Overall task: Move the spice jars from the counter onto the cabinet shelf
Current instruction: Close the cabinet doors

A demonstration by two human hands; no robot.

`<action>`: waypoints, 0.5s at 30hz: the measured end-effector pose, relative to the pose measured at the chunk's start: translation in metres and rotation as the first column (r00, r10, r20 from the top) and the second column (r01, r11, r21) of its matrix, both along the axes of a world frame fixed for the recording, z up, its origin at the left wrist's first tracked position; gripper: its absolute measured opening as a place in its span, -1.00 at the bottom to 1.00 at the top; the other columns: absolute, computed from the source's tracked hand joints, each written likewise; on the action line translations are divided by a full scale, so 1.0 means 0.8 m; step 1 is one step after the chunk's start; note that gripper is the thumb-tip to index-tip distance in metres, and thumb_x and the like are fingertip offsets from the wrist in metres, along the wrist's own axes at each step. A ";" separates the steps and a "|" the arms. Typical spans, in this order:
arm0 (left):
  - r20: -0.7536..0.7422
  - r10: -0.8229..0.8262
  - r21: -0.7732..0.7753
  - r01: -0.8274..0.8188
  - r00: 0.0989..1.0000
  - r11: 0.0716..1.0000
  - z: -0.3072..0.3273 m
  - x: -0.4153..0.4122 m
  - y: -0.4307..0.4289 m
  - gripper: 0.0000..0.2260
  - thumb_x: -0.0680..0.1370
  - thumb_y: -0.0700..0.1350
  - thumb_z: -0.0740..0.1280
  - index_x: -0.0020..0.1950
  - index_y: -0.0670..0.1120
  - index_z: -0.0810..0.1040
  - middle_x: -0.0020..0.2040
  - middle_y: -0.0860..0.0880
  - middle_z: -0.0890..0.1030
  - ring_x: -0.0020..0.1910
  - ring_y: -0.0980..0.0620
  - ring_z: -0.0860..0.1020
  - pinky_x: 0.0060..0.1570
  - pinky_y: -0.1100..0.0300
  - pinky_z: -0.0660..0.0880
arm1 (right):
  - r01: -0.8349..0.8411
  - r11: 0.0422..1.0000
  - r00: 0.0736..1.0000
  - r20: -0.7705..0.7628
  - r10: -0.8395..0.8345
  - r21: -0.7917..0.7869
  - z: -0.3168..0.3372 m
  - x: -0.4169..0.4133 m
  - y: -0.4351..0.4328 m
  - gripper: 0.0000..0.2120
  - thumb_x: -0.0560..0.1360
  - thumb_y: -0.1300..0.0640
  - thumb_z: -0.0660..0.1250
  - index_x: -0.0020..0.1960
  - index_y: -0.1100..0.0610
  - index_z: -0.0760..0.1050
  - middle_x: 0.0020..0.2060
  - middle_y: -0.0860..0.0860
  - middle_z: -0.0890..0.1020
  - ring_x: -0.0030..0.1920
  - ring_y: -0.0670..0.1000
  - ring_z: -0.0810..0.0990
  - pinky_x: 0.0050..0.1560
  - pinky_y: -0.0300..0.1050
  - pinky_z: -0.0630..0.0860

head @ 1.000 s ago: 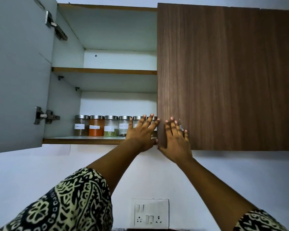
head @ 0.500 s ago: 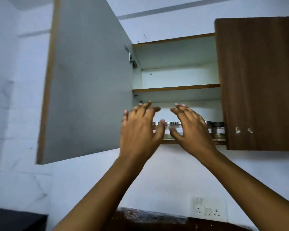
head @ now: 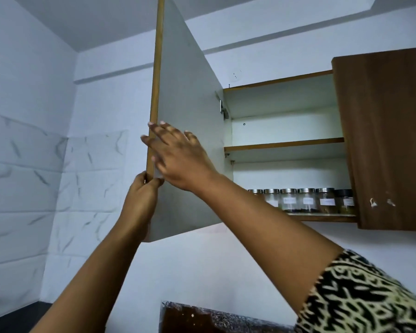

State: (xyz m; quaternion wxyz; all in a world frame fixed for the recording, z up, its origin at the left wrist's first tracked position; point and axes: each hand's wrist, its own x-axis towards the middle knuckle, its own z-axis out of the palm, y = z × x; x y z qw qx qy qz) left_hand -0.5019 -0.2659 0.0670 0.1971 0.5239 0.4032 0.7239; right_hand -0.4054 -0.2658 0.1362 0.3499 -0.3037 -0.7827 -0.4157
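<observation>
Spice jars [head: 305,200] stand in a row on the lower cabinet shelf [head: 322,217], while the left hand [head: 142,191] grips the free edge of the open door [head: 190,92] and the right hand [head: 178,159], fingers straight and spread, lies over that edge just above it
</observation>
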 end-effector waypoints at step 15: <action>-0.347 -0.069 0.413 0.219 0.935 0.884 -0.029 0.106 0.024 -0.57 0.50 -0.10 0.40 0.34 0.16 0.45 0.17 0.17 0.57 0.04 0.23 0.57 -0.11 0.31 0.52 | 0.165 0.985 0.980 -0.118 -0.159 0.050 -0.035 0.180 0.006 -0.49 0.62 -0.09 -0.02 0.53 -0.09 -0.05 0.55 -0.05 0.03 0.55 -0.01 -0.04 0.47 0.14 0.00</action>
